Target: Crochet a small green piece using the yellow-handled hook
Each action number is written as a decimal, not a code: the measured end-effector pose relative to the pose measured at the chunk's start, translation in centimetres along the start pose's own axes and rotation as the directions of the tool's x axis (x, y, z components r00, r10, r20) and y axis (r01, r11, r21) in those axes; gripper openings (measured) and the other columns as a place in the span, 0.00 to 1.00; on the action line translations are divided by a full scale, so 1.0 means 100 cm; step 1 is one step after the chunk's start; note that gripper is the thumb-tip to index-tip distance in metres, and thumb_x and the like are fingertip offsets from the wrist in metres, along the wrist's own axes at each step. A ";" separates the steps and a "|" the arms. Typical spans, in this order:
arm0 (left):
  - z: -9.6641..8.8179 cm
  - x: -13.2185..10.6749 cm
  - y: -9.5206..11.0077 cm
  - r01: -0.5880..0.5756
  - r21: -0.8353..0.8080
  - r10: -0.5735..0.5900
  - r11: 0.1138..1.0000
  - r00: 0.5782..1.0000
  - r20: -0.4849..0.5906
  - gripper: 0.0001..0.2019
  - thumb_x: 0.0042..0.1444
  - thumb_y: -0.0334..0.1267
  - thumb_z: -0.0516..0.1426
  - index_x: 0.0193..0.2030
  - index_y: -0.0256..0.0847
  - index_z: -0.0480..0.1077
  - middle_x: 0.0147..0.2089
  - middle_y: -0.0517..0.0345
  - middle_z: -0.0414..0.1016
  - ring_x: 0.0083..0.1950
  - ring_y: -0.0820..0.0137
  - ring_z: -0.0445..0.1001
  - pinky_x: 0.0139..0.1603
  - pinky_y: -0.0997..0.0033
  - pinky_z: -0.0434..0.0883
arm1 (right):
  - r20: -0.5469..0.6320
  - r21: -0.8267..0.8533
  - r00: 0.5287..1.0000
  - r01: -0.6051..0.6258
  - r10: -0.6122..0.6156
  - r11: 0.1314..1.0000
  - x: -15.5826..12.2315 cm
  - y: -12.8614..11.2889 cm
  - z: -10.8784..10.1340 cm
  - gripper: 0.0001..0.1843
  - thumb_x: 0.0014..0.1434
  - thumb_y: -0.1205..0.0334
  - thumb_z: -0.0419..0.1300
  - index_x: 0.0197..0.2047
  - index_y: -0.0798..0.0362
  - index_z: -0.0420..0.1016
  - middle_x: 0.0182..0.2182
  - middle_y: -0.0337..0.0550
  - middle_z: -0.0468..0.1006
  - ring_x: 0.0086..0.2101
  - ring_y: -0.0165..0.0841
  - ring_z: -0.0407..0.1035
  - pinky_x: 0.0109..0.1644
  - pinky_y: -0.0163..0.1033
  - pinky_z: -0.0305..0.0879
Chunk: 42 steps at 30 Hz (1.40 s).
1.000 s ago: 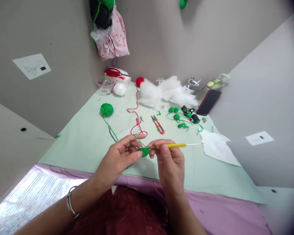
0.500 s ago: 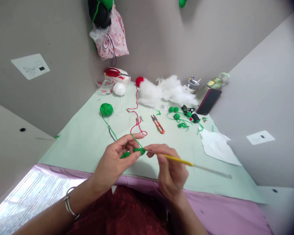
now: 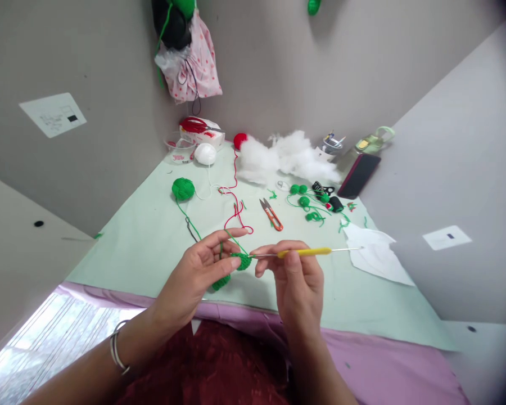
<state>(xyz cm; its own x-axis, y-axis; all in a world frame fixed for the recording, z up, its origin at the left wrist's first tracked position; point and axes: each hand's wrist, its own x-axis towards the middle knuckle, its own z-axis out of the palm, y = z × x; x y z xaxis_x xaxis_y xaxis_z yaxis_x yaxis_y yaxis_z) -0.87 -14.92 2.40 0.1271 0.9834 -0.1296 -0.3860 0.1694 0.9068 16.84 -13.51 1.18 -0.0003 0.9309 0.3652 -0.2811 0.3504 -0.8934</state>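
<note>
Between thumb and fingers, my left hand (image 3: 198,273) pinches a green crochet piece (image 3: 242,261); part of the green work hangs below the fingers. A green strand runs over my raised left index finger down to the piece. In my right hand (image 3: 299,281) is a crochet hook (image 3: 310,252) with a yellow handle, held like a pen, its thin metal tip at the edge of the piece. The strand leads back to a green yarn ball (image 3: 183,189) on the left of the table.
Orange thread snips (image 3: 272,215) lie beyond my hands, near loose red yarn (image 3: 237,211). Farther back are white stuffing (image 3: 287,156), a white yarn ball (image 3: 205,153) and a red one (image 3: 240,140). Small green balls (image 3: 304,202), a phone (image 3: 360,175) and white paper (image 3: 373,252) are at right.
My right hand has tilted the hook from sloping down to the right to nearly level. More of the green piece shows beside and below my left fingers.
</note>
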 end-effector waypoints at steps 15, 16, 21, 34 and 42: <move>0.002 -0.003 0.002 -0.053 0.103 0.055 0.993 0.998 -0.020 0.16 0.59 0.38 0.70 0.55 0.50 0.84 0.39 0.59 0.77 0.44 0.67 0.74 0.47 0.70 0.71 | 0.037 -0.052 0.999 0.032 -0.030 0.998 -0.002 0.005 -0.003 0.13 0.76 0.56 0.58 0.45 0.49 0.83 0.40 0.44 0.87 0.32 0.31 0.78 0.41 0.41 0.77; 0.002 -0.003 0.002 -0.058 0.113 0.062 0.992 0.998 -0.025 0.16 0.59 0.38 0.70 0.55 0.50 0.84 0.40 0.59 0.77 0.44 0.67 0.74 0.47 0.70 0.72 | 0.050 -0.062 0.998 0.048 -0.045 0.997 -0.002 0.005 -0.003 0.12 0.76 0.57 0.57 0.45 0.48 0.83 0.40 0.43 0.86 0.32 0.31 0.78 0.42 0.41 0.77; 0.002 -0.005 0.003 -0.100 0.229 0.112 0.968 0.993 -0.041 0.17 0.59 0.38 0.70 0.56 0.52 0.83 0.39 0.61 0.76 0.40 0.69 0.72 0.46 0.69 0.71 | 0.113 -0.182 0.985 0.150 -0.131 0.972 -0.003 -0.003 -0.003 0.13 0.76 0.62 0.56 0.45 0.47 0.83 0.39 0.42 0.86 0.34 0.32 0.78 0.41 0.40 0.77; 0.010 -0.006 -0.003 -0.283 0.467 0.369 0.838 0.924 -0.102 0.15 0.58 0.30 0.66 0.51 0.47 0.83 0.37 0.61 0.77 0.35 0.68 0.72 0.45 0.66 0.71 | 0.422 -0.529 0.843 0.528 -0.334 0.665 -0.013 -0.001 -0.008 0.20 0.71 0.72 0.59 0.60 0.43 0.78 0.49 0.49 0.86 0.45 0.38 0.82 0.45 0.43 0.81; 0.011 -0.003 -0.004 0.077 -0.153 -0.080 0.985 0.997 -0.015 0.25 0.56 0.39 0.73 0.60 0.44 0.79 0.36 0.62 0.76 0.39 0.71 0.73 0.45 0.71 0.70 | 0.389 -0.655 0.741 0.640 -0.547 0.401 -0.024 0.026 -0.006 0.28 0.66 0.73 0.65 0.65 0.40 0.79 0.51 0.50 0.85 0.47 0.42 0.81 0.46 0.45 0.82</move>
<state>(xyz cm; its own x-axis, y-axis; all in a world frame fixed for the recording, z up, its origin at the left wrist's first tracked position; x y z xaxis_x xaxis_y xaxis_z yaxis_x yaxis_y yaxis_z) 0.30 -15.37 2.52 0.1437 0.9676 -0.2078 -0.5106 0.2523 0.8220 16.66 -14.75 -2.13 -0.2200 0.4578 0.8614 0.5159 0.8041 -0.2956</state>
